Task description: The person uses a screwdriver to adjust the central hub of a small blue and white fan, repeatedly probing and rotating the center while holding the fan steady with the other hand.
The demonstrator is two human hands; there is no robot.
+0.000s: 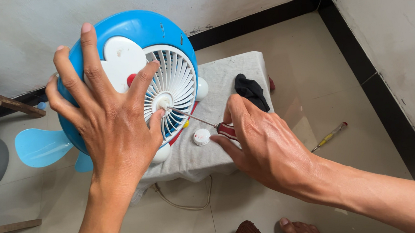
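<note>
A blue and white cartoon-shaped fan stands on a low stool covered with a grey cloth. My left hand spreads flat over the fan's face, its thumb beside the centre hub of the white grille. My right hand grips a red-handled screwdriver whose thin shaft reaches up to the hub. A small round white cap lies on the cloth beside that hand.
A black rag lies on the stool's far side. A second screwdriver with a yellow handle rests on the tiled floor at right. A white cable hangs under the stool. Wooden pieces and a grey round object sit at left. My foot shows below.
</note>
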